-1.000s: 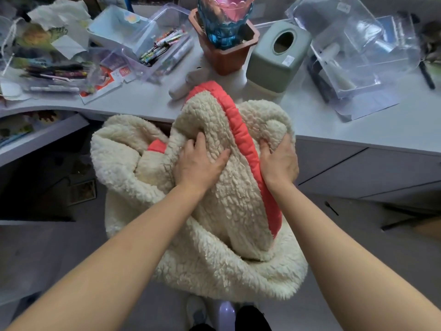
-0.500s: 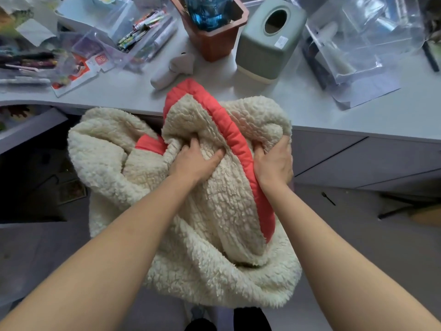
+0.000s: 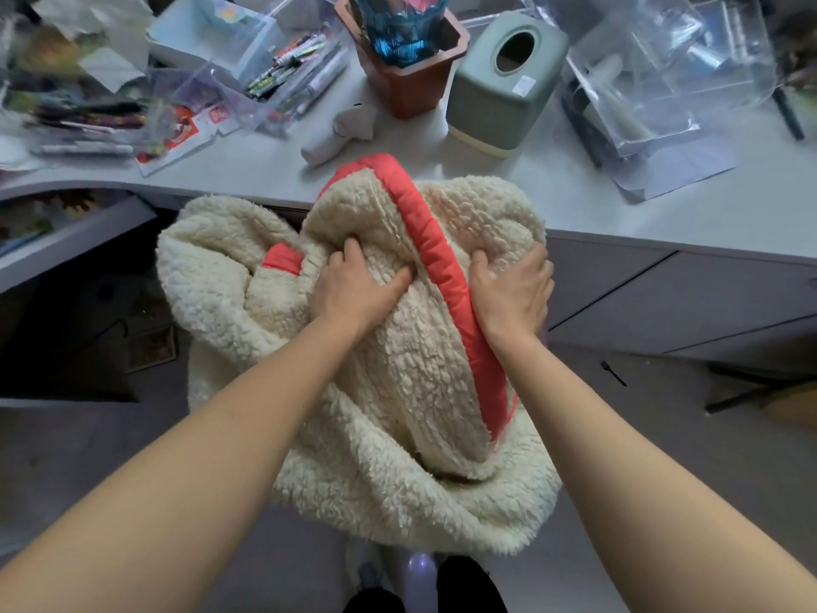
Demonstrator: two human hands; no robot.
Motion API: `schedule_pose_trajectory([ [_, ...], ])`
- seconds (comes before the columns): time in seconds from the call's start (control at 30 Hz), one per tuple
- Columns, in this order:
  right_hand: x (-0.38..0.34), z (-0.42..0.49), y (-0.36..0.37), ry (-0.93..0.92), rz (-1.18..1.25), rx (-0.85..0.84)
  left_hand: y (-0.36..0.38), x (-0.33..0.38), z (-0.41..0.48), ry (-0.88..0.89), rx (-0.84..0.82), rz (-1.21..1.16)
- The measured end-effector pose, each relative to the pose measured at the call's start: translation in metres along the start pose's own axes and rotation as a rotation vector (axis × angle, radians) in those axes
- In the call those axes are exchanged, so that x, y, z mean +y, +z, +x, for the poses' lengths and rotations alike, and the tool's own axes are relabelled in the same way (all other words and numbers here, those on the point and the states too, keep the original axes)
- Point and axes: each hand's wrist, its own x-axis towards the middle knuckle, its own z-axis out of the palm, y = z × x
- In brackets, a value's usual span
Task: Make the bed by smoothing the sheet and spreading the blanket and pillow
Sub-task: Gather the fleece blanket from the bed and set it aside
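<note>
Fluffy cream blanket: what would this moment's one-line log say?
item: fluffy cream fleece blanket with red trim, bunched | left hand: grips it | right hand: grips it | backdrop: cluttered white desk

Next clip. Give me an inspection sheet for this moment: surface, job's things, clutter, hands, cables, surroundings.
Surface: pale grey desk, crowded along the back, bare near its front edge.
Job's things: cream fleece blanket with red trim, bunched up in front of the desk; no bed, sheet or pillow in view.
Clutter: green tissue box, brown plant pot, clear tray of pens, clear plastic boxes, loose papers.
Hands: left hand and right hand both grip the blanket, one on either side of the red trim.
Cables: nothing seen.
Surroundings: grey floor, drawer fronts under the desk.
</note>
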Motion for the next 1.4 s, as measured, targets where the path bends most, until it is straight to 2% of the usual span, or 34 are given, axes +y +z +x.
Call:
schedule_pose_trajectory([
  [0.17,-0.009,-0.014,-0.015,-0.082,0.031,0.042,-0.011,0.004,-0.026,0.08,0.11,-0.031],
  [0.53,-0.018,-0.045,-0.033,-0.227,0.005,0.102,-0.029,0.004,-0.06,0.163,0.156,-0.068],
  [0.83,-0.049,-0.068,-0.057,-0.357,0.011,0.108,-0.073,0.001,-0.078,0.206,0.233,-0.082],
  [1.13,-0.139,-0.12,-0.088,-0.589,0.093,-0.12,-0.177,-0.012,-0.105,0.206,0.349,-0.077],
  [1.4,-0.256,-0.195,-0.127,-0.763,0.212,-0.151,-0.315,-0.047,-0.148,0.248,0.612,-0.073],
])
